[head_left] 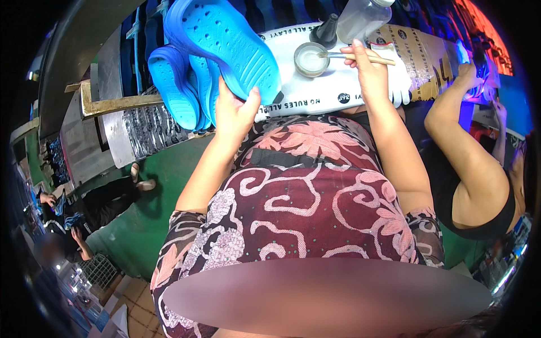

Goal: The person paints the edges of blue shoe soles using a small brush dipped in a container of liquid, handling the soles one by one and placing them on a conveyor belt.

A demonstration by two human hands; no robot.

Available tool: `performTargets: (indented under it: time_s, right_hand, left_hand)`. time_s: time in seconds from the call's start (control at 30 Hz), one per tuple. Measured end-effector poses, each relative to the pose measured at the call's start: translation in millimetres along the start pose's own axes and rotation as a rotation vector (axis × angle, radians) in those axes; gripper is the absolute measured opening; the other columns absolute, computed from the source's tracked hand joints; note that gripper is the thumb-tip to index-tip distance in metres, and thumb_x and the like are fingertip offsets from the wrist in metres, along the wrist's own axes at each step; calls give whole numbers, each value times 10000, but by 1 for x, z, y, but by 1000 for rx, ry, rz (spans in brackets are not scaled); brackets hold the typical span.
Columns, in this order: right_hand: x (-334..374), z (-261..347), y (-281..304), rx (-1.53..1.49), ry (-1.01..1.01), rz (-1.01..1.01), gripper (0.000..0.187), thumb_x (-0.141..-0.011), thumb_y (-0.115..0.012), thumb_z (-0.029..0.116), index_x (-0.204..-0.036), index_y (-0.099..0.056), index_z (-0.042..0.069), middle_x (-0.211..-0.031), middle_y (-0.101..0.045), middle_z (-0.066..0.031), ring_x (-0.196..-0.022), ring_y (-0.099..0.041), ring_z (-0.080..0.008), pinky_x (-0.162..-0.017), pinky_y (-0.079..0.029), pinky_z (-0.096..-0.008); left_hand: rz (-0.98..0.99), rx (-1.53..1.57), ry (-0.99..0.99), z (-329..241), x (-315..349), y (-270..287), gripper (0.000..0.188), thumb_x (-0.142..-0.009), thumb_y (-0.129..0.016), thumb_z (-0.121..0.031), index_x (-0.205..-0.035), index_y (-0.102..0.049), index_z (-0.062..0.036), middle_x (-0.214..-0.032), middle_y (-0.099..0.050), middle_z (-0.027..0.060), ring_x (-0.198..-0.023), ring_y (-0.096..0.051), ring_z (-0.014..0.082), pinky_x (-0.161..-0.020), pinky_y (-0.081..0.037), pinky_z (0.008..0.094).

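Observation:
My left hand [236, 110] grips a bright blue foam clog [248, 53] by its heel end, thumb on the footbed and fingers tucked underneath. The clog is tilted so its insole faces me. More blue clogs [172, 90] stand just left of it, partly covered by the held one. In my right hand [365, 66], pinched between thumb and fingers, is a thin brush with a pale wooden handle [384, 60]. Its tip reaches into a small round jar [310, 74] of cloudy whitish liquid. Behind the jar stand a black cone-shaped bottle [324, 34] and a clear plastic bottle [363, 19].
White printed wrapping [338, 93] covers the work surface, with brown printed tape [425, 62] at its right. A wooden bar [124, 105] juts out at left. Close on my right is a co-worker's bent arm [451, 110]. Another person sits farther left above the green floor [163, 180].

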State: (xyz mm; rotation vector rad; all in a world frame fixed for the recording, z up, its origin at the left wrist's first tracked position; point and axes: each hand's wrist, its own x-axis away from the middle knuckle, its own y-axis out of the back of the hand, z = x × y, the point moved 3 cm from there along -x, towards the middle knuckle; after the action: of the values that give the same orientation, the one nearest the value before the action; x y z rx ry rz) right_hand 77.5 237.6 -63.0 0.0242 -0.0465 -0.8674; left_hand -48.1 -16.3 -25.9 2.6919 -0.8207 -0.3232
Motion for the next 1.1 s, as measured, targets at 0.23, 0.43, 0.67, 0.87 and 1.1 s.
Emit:
performTargets:
  time_s: [0.23, 0.43, 0.67, 0.87, 1.1]
  right_hand:
    - [29, 36, 8, -239, -19, 72, 337, -926, -544, 264, -898, -662, -50, -822, -658, -110, -705, -563, -141, -662, -432, -259]
    - [65, 90, -19, 190, 497, 284, 183, -864, -597, 144, -806, -687, -5, -671, -636, -75, -618, -569, -181, -613, -437, -311]
    - [68, 99, -32, 374, 759, 298, 159, -861, -591, 113, -778, -687, 17, -654, -634, -68, -634, -584, -193, -752, -436, -334]
    - [67, 98, -23, 371, 673, 266, 127, -825, -616, 102, -737, -676, 34, -650, -630, -72, -611, -574, -218, -690, -427, -337]
    - [68, 106, -35, 388, 764, 289, 128, -818, -628, 114, -722, -677, 44, -623, -620, -65, -605, -571, -227, -639, -425, -328]
  left_hand:
    - [-41, 5, -92, -19, -17, -11, 493, -788, -635, -148, -1172, -410, 65, -957, -651, 186, -870, -655, 250, -792, -505, 338]
    - [-35, 124, -175, -34, -15, -21, 500, -778, -624, -131, -1170, -406, 90, -982, -626, 186, -885, -628, 205, -798, -492, 308]
    - [-64, 127, -251, -38, -11, -20, 508, -754, -645, -97, -1162, -407, 90, -934, -646, 180, -833, -652, 220, -756, -506, 313]
    - [-93, 30, -411, -37, -10, -18, 483, -736, -652, -53, -1139, -419, 73, -872, -656, 177, -750, -673, 244, -687, -519, 311]
    - [-57, -15, -400, -42, -8, -15, 454, -727, -648, -29, -1109, -424, 68, -847, -657, 166, -715, -673, 244, -647, -516, 306]
